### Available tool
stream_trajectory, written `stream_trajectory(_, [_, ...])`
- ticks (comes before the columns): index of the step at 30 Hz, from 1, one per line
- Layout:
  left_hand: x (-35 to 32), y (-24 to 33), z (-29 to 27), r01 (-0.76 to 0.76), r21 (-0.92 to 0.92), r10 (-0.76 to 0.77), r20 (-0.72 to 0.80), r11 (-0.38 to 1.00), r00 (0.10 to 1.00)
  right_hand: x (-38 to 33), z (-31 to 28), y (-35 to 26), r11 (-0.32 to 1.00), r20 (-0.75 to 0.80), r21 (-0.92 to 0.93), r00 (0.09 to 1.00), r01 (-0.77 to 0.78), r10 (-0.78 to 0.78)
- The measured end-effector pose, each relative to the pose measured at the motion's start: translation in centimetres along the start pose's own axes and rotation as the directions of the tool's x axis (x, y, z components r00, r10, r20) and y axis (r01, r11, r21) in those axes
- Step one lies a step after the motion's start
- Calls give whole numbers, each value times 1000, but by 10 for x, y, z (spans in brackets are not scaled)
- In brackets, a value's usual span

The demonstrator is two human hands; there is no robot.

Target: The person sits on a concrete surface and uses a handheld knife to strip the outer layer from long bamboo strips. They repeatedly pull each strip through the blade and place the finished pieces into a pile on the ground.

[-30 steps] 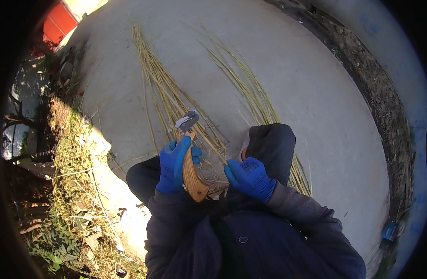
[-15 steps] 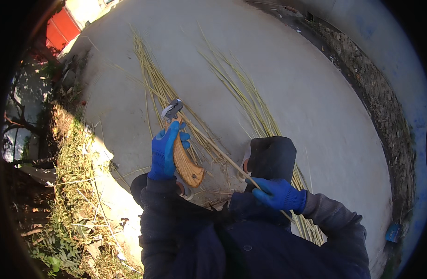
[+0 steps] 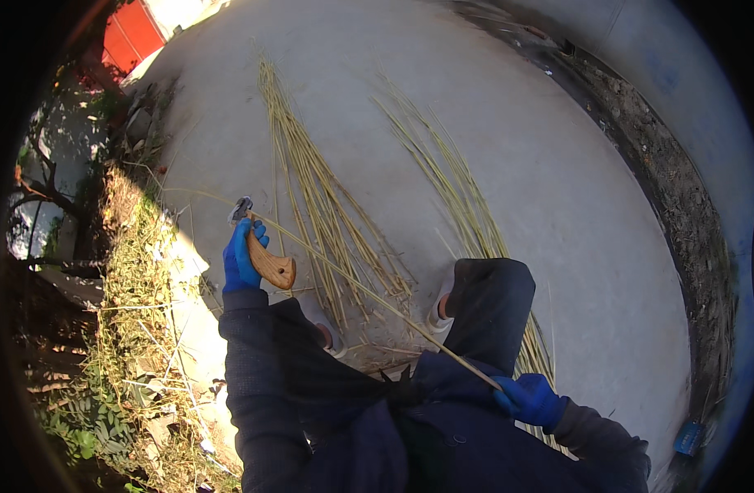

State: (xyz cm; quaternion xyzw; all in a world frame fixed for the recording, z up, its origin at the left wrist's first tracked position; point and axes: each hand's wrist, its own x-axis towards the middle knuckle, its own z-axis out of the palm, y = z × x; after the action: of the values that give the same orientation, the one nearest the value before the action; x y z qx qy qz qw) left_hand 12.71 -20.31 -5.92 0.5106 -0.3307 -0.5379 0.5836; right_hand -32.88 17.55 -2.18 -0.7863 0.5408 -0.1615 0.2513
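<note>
My left hand (image 3: pixel 244 256), in a blue glove, is closed round a curved wooden-handled tool (image 3: pixel 273 265) with a small metal head at its top. One long thin stalk (image 3: pixel 370 292) slants across in front of my lap. Its near end sits in the closed fingers of my gloved right hand (image 3: pixel 531 401), out by my right thigh. The stalk's other part meets the tool's metal head and trails past it to the left; whether it passes through the head or just beside it I cannot tell.
Between and beyond my feet lies a pile of yellowish stalks (image 3: pixel 315 185) on the concrete floor. Greener stalks (image 3: pixel 451 177) lie to its right, partly under my right leg. Dry plants and leaves (image 3: pixel 138 329) edge the left side. A wall (image 3: pixel 664 74) curves along the right.
My right hand has drawn back to the lower right with the stalk. My left hand and the tool have moved left, so more of the stalk stretches between the hands.
</note>
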Motion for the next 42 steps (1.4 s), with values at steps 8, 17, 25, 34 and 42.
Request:
stream_trajectory(8, [-42,4,40,-33,0,33,104,999,994,45,-31,-4,938,159,294,977,-183,141])
stream_trajectory(17, [-122,-9,112,194,-52,-173,272,980,947,250,-1,-31,519,243,789,943,-329,228])
stream_trajectory(25, [-63,-12,59,63,-63,-55,127,996,990,204,16,-18,960,-283,-150,920,236,-270])
stream_trajectory(34, [50,32,-132,-229,-42,220,-145,973,964,-26,-78,74,854,-166,-518,985,-44,-51])
stream_trajectory(42, [100,109,-264,-257,-11,240,-320,966,916,-323,-116,183,344,-482,-777,850,-526,211])
